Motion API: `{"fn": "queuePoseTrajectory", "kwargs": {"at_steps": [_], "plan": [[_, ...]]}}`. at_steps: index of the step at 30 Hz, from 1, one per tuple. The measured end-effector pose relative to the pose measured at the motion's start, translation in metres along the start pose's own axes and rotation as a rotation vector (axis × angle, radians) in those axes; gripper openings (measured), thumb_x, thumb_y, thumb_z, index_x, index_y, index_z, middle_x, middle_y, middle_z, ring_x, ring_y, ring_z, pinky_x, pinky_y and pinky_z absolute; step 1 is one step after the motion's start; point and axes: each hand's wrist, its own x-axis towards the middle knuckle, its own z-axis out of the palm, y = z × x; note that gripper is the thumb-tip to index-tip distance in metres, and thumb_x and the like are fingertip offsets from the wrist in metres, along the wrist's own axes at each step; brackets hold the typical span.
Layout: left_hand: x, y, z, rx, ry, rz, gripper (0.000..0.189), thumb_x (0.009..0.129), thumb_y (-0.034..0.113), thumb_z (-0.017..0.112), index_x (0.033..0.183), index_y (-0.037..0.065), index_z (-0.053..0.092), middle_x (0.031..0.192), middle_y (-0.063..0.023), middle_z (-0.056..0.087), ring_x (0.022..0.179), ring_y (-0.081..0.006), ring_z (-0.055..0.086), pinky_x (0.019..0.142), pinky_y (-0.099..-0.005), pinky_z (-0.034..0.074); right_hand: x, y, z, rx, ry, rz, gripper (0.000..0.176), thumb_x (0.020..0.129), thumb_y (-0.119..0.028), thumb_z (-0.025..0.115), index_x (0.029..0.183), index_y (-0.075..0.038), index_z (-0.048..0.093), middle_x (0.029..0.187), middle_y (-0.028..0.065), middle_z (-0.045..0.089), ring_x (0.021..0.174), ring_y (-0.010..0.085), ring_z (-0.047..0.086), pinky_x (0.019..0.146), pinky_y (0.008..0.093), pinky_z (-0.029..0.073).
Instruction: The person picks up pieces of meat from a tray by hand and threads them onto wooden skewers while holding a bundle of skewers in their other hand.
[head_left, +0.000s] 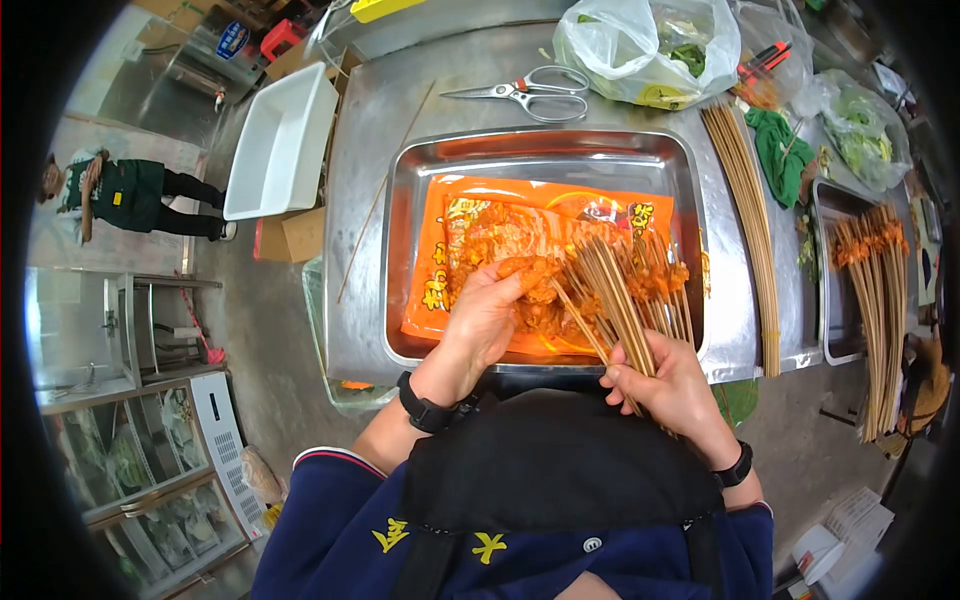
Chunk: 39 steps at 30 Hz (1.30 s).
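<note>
My left hand (482,318) pinches a piece of orange marinated meat (535,272) over an orange printed bag (428,290). More coated meat (497,232) lies on the bag, inside a steel tray (545,143). In my right hand (665,385) is a bundle of wooden skewers (615,290), the fingers wrapped round it. One skewer (582,318) stands apart from the bundle, its tip close to the meat at my left fingertips. Skewers with meat threaded on them (668,285) rest at the tray's right side.
Scissors (522,95) lie behind the tray, near a plastic bag of greens (650,50). Bare skewers (748,235) lie to the right, before a second tray with loaded skewers (875,270). A white bin (283,145) stands left. A person (130,192) stands farther off.
</note>
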Motion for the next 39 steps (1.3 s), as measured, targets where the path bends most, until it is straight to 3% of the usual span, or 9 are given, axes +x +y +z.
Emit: {"fn": "queuePoseTrajectory", "kwargs": {"at_steps": [3,5,12,22,27,31,34,36,39], "plan": [[-0.003,0.004,0.011,-0.049,0.039,0.015,0.022,0.084,0.014,0.054,0.102,0.002,0.057,0.094,-0.0048,0.062,0.082,-0.0122,0.058,0.071,-0.0264,0.046,0.002,0.000,-0.002,0.004,-0.002,-0.015,0.007,0.082,-0.005,0.053,0.089,-0.003,0.052,0.075,0.0046,0.059,0.062,0.0082,0.059,0.050,0.0195,0.047],[-0.004,0.004,0.012,-0.076,0.011,-0.089,0.020,0.084,0.012,0.054,0.099,0.000,0.058,0.089,-0.0047,0.062,0.079,-0.0120,0.058,0.071,-0.0254,0.047,0.002,0.000,-0.003,0.047,-0.008,-0.016,0.007,0.082,-0.004,0.054,0.088,-0.002,0.052,0.075,0.0053,0.059,0.061,0.0085,0.059,0.050,0.0196,0.047],[-0.004,-0.012,0.011,0.012,-0.089,-0.116,0.020,0.083,0.013,0.055,0.099,0.000,0.058,0.090,-0.0045,0.062,0.079,-0.0089,0.057,0.071,-0.0220,0.044,0.003,0.002,-0.005,0.074,-0.001,-0.029,0.009,0.082,-0.004,0.055,0.089,-0.002,0.051,0.075,0.0064,0.059,0.061,0.0090,0.058,0.050,0.0201,0.047],[-0.005,-0.007,0.020,-0.085,-0.100,-0.183,0.024,0.085,0.020,0.055,0.100,0.001,0.056,0.089,-0.0033,0.060,0.082,-0.0099,0.056,0.075,-0.0241,0.044,0.002,0.003,-0.011,0.138,0.082,-0.074,0.010,0.083,-0.006,0.055,0.091,-0.001,0.050,0.074,0.0073,0.059,0.059,0.0102,0.059,0.049,0.0210,0.047],[-0.001,-0.007,0.019,0.109,-0.121,0.008,0.022,0.084,0.017,0.056,0.098,0.000,0.057,0.087,-0.0021,0.060,0.078,-0.0081,0.055,0.069,-0.0216,0.044,0.004,0.001,-0.009,0.129,0.064,-0.073,0.010,0.082,-0.005,0.055,0.091,-0.001,0.051,0.074,0.0072,0.060,0.060,0.0105,0.059,0.049,0.0211,0.048],[0.001,-0.011,0.026,0.090,-0.134,-0.098,0.021,0.082,0.019,0.058,0.096,0.003,0.060,0.084,-0.0011,0.061,0.066,-0.0063,0.051,0.057,-0.0205,0.040,0.002,0.001,-0.005,0.099,0.062,-0.036,0.009,0.081,-0.005,0.055,0.089,-0.001,0.052,0.074,0.0063,0.059,0.061,0.0094,0.058,0.052,0.0197,0.047],[0.002,-0.008,0.030,0.174,-0.162,-0.130,0.020,0.082,0.018,0.058,0.094,0.003,0.062,0.080,-0.0007,0.061,0.061,-0.0047,0.049,0.052,-0.0187,0.036,0.002,0.007,-0.006,-0.007,0.134,-0.201,0.008,0.078,-0.004,0.058,0.085,0.000,0.055,0.074,0.0059,0.058,0.064,0.0118,0.057,0.058,0.0222,0.045],[0.002,-0.010,0.031,0.199,-0.192,-0.129,0.021,0.081,0.019,0.059,0.092,0.003,0.063,0.076,0.0006,0.060,0.059,-0.0045,0.047,0.050,-0.0179,0.035,0.001,0.005,-0.008,-0.412,0.254,-0.526,0.009,0.074,-0.004,0.060,0.082,0.000,0.058,0.074,0.0071,0.056,0.068,0.0160,0.056,0.063,0.0258,0.043],[0.009,-0.023,0.026,0.214,-0.135,-0.158,0.020,0.082,0.020,0.059,0.090,0.003,0.062,0.073,0.0013,0.058,0.058,-0.0042,0.046,0.050,-0.0172,0.034,-0.001,0.002,-0.008,-0.409,0.279,-0.509,0.010,0.072,-0.005,0.060,0.081,0.000,0.058,0.074,0.0088,0.055,0.069,0.0195,0.056,0.064,0.0286,0.043]]}}
